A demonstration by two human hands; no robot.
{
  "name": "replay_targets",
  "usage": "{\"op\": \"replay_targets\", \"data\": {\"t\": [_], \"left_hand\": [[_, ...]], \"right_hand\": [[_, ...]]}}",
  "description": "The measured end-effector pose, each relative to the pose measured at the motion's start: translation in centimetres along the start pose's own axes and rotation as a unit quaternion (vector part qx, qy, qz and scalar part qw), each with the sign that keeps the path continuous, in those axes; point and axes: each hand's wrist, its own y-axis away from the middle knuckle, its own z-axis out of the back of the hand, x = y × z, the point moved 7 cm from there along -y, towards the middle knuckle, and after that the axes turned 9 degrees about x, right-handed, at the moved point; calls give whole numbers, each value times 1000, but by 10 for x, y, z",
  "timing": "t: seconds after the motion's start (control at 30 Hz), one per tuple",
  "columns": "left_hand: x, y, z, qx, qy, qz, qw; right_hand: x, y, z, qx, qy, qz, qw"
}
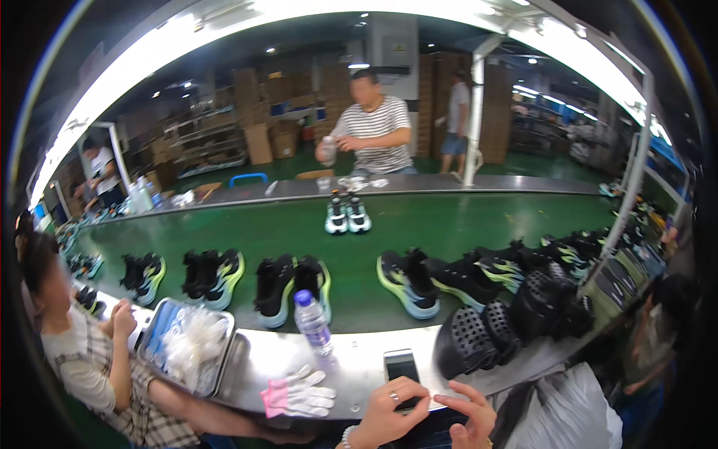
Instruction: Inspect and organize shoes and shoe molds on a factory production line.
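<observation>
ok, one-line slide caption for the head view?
Left hand on a smartphone, right hand beside it, at a metal bench along a green conveyor carrying black sneakers.

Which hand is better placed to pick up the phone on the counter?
Left. The left hand already lies over the lower end of the phone, its fingers touching it. The right hand sits just beside it, only pointing toward it.

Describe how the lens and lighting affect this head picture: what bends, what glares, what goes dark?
Head view: the green belt and metal counter curve; overhead lamps blow out white; corners go black; light glints off the bottle.
</observation>
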Motion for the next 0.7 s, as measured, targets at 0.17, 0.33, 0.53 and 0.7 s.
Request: {"op": "replay_targets", "data": {"t": [0.17,0.33,0.53,0.7], "left_hand": [[2,-1,-14,32,132,54,989],[8,-7,-16,51,121,53,990],[4,-13,-13,56,141,15,988],[-18,-19,-10,36,196,-20,980]], "right_hand": [[-13,8,9,-38,-161,-39,985],[-26,13,5,-34,-266,-46,962],[-40,10,0,-34,-326,-41,944],[-31,0,5,-26,-378,-24,925]]}}
